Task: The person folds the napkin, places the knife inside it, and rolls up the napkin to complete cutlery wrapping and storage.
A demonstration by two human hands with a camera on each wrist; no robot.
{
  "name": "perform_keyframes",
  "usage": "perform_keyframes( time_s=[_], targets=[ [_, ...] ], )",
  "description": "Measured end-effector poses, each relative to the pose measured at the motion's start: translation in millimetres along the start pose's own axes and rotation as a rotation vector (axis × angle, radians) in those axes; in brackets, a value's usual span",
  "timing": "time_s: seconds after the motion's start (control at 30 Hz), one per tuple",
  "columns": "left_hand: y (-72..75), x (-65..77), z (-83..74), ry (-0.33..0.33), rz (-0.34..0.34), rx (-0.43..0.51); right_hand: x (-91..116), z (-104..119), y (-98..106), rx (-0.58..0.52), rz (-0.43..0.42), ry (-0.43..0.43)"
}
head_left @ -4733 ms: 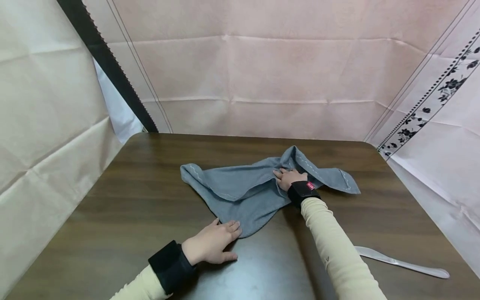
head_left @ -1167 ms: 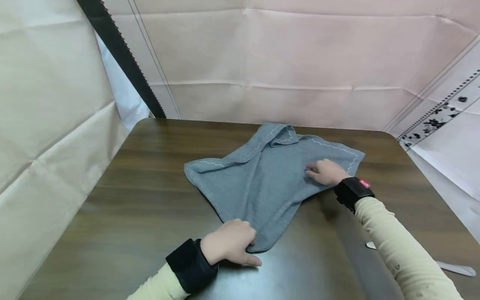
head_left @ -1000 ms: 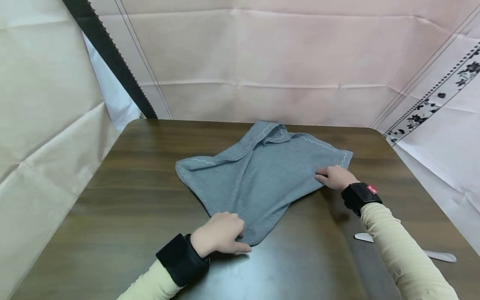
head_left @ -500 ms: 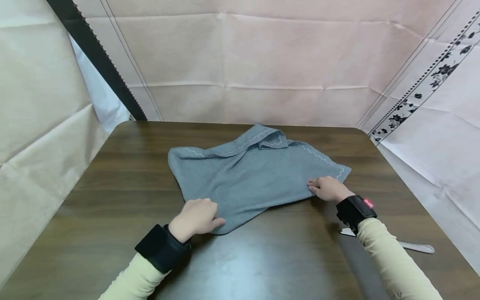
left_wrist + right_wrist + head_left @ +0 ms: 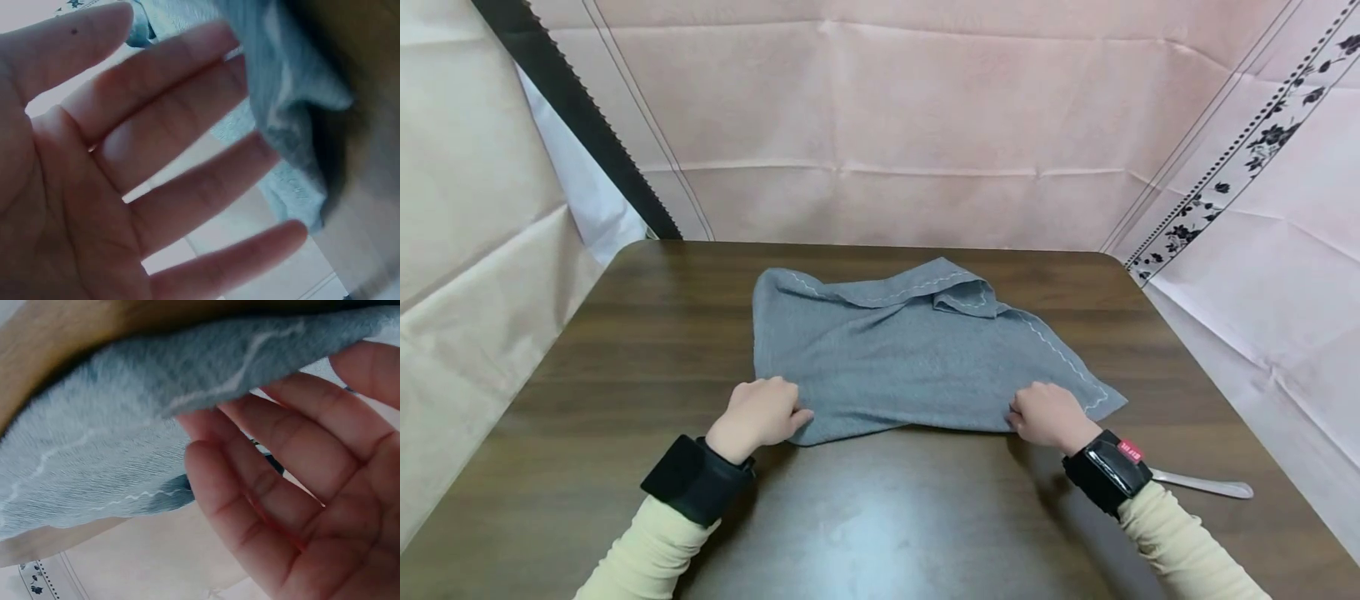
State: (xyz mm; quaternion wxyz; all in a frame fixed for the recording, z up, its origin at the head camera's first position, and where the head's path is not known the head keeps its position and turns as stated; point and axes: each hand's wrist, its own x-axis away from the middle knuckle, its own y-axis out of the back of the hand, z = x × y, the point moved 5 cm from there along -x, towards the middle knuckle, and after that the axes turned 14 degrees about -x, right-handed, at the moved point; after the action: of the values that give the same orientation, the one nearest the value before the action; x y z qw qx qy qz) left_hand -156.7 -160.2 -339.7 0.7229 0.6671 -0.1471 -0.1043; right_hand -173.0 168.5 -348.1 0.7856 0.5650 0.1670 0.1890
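Observation:
A blue-grey cloth (image 5: 880,358) with white zigzag stitching along its hems lies on the brown table, wider than deep, its far edge partly folded over. My left hand (image 5: 760,412) touches its near left corner; in the left wrist view the fingers (image 5: 181,119) reach fairly straight to the cloth (image 5: 281,94), which hides several fingertips, and the thumb stands apart. At the near right part of the cloth, my right hand (image 5: 1051,414) rests with its fingertips at the edge. The right wrist view shows those fingers (image 5: 294,434) slightly bent against the cloth (image 5: 125,394), thumb apart.
A silver table knife (image 5: 1206,484) lies to the right, its blade end hidden behind my right wrist. The wooden table (image 5: 850,533) has a far edge close behind the cloth. Pale fabric sheets (image 5: 880,125) hang around the table.
Over the last seconds the bunched cloth has been spread wider. Its pointed near corner has moved left with my left hand, and my right hand has drawn the right side nearer.

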Motion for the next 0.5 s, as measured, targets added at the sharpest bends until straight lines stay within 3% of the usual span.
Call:
perform_keyframes(
  time_s=[0.2,0.4,0.5],
  targets=[
    [-5.5,-5.6,9.9,-0.006,0.021,-0.034,-0.8,-0.6,-1.5,0.015,0.001,0.013],
    [-12.1,-13.2,21.8,-0.020,0.095,-0.020,-3.8,-2.0,0.8,0.030,-0.044,0.061],
    [-14.3,-15.9,24.4,-0.048,0.117,-0.007,-4.8,-4.9,0.3,-0.009,0.014,0.047]
  ],
)
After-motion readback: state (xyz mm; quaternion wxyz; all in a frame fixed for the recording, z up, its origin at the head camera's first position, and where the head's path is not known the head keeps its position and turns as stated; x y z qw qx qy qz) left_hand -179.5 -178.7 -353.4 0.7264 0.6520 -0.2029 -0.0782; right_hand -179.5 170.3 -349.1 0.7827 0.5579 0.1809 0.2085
